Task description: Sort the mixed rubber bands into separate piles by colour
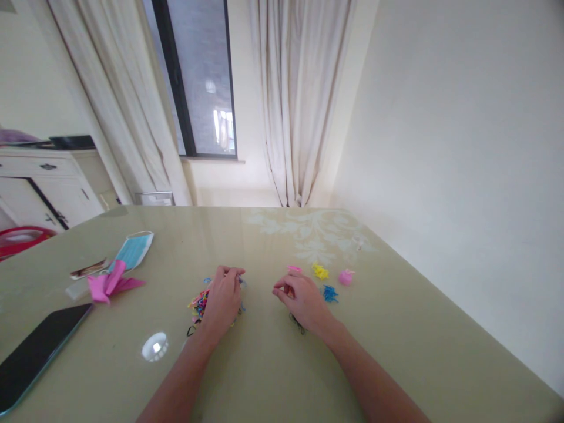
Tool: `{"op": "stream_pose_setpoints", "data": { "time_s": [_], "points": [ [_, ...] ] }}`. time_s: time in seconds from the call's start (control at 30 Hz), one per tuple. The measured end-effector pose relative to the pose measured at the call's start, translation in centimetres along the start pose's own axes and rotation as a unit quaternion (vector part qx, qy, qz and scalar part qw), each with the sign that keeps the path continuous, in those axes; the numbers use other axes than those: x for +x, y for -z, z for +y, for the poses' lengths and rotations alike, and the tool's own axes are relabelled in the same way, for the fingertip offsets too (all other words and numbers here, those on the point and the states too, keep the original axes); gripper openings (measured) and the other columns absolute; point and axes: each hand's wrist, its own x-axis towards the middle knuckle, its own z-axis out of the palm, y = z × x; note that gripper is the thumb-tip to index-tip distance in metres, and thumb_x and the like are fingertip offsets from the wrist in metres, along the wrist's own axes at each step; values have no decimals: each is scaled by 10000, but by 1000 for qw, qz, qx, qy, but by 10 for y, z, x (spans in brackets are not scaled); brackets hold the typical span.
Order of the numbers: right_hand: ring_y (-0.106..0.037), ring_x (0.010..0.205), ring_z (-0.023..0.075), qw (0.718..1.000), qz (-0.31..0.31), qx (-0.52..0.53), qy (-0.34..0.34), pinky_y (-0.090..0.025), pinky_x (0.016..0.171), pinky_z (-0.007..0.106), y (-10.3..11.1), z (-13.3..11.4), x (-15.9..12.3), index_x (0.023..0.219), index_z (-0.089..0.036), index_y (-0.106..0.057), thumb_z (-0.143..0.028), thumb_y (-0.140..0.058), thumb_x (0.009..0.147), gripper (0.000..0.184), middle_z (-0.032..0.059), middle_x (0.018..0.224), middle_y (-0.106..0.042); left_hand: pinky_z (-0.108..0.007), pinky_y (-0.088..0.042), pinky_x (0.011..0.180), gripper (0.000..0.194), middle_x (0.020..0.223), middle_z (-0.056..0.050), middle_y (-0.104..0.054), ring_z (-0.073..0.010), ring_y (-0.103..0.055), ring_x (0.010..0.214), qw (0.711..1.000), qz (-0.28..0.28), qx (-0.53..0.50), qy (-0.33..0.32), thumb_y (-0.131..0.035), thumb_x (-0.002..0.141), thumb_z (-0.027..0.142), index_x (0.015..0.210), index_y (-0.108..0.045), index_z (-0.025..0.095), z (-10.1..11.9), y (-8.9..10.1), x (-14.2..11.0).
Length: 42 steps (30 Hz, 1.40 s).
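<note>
Over a mixed pile of small coloured elastic bands rests my left hand. Its fingers are bent and drawn together, and what they pinch, if anything, is hidden. My right hand is closed in a pinch just above the table, further right; I cannot make out what is between thumb and fingertip. Black bands lie partly under it. Around it are small single-colour heaps: hot-pink bands behind the fingers, yellow bands, blue bands and light-pink bands.
A clear round lid-like piece lies left of my left forearm. Farther left are a dark phone, a folded pink paper shape, a blue face mask and a brown slim packet. A wall borders the table on the right.
</note>
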Motion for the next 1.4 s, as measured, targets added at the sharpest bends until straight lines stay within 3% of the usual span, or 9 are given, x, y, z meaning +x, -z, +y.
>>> {"op": "stream_pose_setpoints", "data": {
  "time_s": [0.1,0.27,0.5,0.67,0.8,0.97,1.17,1.4],
  "points": [
    [-635,748,169,1000,-2,4,-1,-485,844,320,0,-1,0,903,-184,-782,-207,-737,923,54,20,794,-679,-385,-571,897,375,1100,-130,-617,-209,-703,891,1000,-11,-17,20,-326,1016,218,1109,-680,135,0,1,1],
    [-626,736,168,1000,3,3,-4,-482,817,317,0,0,0,898,-191,-780,-214,-738,921,53,20,792,-684,-364,-553,870,316,1064,-113,-699,-225,-713,928,1000,-12,-4,17,-385,994,223,1039,-694,176,1,5,2],
    [-616,715,160,1000,4,6,0,-488,864,329,-1,0,0,895,-189,-781,-217,-740,923,57,16,777,-680,-387,-515,903,356,1090,-98,-796,-274,-713,1028,997,-37,40,46,-400,1007,261,1076,-747,222,1,9,1],
    [-613,711,163,1000,12,9,3,-496,848,336,-2,2,-1,902,-196,-778,-238,-728,932,72,18,770,-680,-389,-504,962,386,1150,-115,-761,-268,-690,1077,999,-20,46,15,-375,1004,257,1085,-747,195,2,11,1],
    [-600,701,160,999,18,32,-1,-481,791,317,-1,0,-1,901,-194,-780,-239,-728,928,74,12,755,-668,-399,-519,956,348,1077,-100,-773,-262,-695,1029,999,-19,-50,2,-422,979,319,1008,-746,196,11,12,2],
    [-560,660,149,989,32,139,-26,-431,656,277,0,-7,0,981,-189,-787,-302,-723,927,140,2,736,-651,-328,-560,785,335,968,-57,-789,-214,-706,855,969,-87,-231,-19,-491,947,406,1011,-754,209,30,8,-4],
    [-501,605,135,978,44,200,-38,-379,573,256,1,-8,0,886,-183,-772,-364,-714,904,191,-13,663,-589,-310,-539,763,330,904,-49,-780,-201,-672,822,947,-138,-288,-33,-544,946,423,1013,-774,198,39,4,-11],
    [-475,581,130,979,53,193,-44,-359,552,252,-2,-10,-1,825,-177,-752,-384,-734,863,211,-21,614,-558,-298,-524,738,330,870,-45,-778,-197,-657,804,938,-140,-316,-19,-574,925,430,1007,-785,190,43,4,-12]
  ]
}}
